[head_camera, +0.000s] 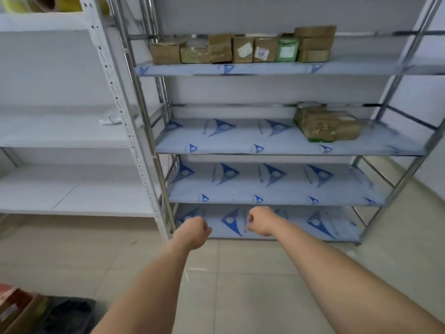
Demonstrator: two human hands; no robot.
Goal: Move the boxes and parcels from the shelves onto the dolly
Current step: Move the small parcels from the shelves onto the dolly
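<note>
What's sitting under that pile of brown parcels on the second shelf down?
The brown parcels rest on the blue-printed shelf liner. A green edge shows at the pile's front bottom, perhaps a green parcel underneath. The rest of it is covered by the pile.

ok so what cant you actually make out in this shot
- Labels on the top-shelf boxes: too small and blurred in the head view.
- Pile of parcels on the second shelf: blurred, so their number is unclear.
- Things at the bottom left corner: cut off by the frame edge.
- Left hand and right hand: fingers curl away, hidden behind the knuckles.
</note>
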